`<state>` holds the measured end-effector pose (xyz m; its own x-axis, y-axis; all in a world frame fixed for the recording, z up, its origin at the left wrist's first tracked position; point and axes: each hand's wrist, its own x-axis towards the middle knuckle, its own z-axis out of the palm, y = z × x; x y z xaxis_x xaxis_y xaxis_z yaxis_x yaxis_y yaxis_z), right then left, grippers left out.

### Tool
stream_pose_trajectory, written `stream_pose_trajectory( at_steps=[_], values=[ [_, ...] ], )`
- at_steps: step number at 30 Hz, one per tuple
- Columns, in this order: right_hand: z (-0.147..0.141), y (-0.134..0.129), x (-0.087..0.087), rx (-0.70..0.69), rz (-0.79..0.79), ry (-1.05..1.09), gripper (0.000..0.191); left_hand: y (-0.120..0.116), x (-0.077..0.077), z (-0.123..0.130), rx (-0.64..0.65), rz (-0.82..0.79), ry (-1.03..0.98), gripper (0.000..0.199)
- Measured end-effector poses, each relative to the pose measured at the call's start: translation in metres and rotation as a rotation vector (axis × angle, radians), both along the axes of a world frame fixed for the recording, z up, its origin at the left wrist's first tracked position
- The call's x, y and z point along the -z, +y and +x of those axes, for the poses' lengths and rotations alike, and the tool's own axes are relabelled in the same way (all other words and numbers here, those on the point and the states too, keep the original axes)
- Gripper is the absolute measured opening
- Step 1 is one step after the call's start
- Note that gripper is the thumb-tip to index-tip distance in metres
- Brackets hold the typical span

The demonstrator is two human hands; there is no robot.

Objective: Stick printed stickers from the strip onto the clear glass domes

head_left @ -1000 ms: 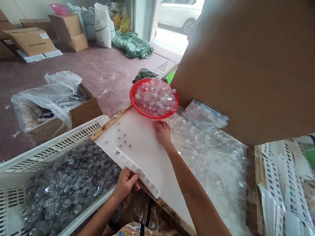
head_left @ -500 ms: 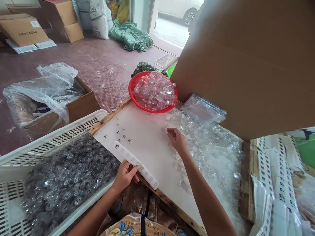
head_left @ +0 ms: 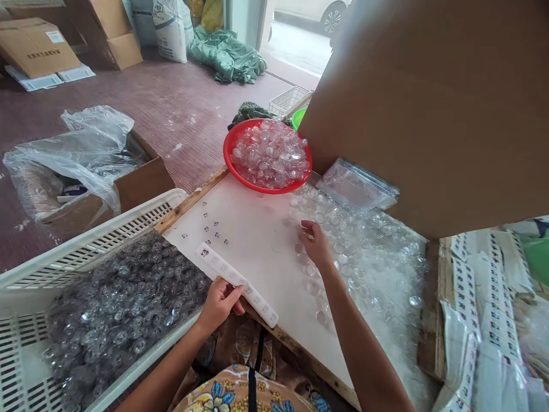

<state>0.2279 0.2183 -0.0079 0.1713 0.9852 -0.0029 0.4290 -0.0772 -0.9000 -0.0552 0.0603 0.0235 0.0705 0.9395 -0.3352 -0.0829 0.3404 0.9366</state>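
Note:
My left hand pinches a white strip of stickers with small dark printed figures, held slantwise at the near edge of the white board. My right hand is over the board, at the left fringe of many clear round discs. Its fingers are curled together, and what they hold, if anything, does not show. Several small dark printed pieces lie on the board beyond the strip's far end.
A red basin heaped with clear discs stands at the board's far corner. On the left, a white slotted basket holds many dark-printed discs. Clear plastic bags lie by a large cardboard sheet. Bundled sticker strips are at right.
My right hand has moved a little to the right, from the bare part of the board to the edge of the clear discs. My left hand keeps its hold on the strip.

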Motion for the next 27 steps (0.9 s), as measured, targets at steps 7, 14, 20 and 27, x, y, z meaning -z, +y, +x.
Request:
stream_pose_trajectory(
  at_steps=[7,14,20,27],
  values=[
    [-0.005,-0.006,-0.007,-0.022,-0.133,0.223,0.046,0.0,0.001,0.001,-0.009,0.019,0.015,0.03],
    [-0.003,-0.007,-0.011,0.036,-0.039,-0.016,0.039,0.001,0.002,0.0,0.001,0.037,0.025,0.028],
    [-0.004,-0.014,-0.017,0.031,-0.081,0.034,0.035,0.0,0.005,0.0,-0.002,0.041,0.026,0.028],
    [-0.004,-0.013,-0.018,0.047,-0.006,-0.161,0.031,0.001,0.003,0.0,-0.008,0.041,0.017,0.027]
  ],
)
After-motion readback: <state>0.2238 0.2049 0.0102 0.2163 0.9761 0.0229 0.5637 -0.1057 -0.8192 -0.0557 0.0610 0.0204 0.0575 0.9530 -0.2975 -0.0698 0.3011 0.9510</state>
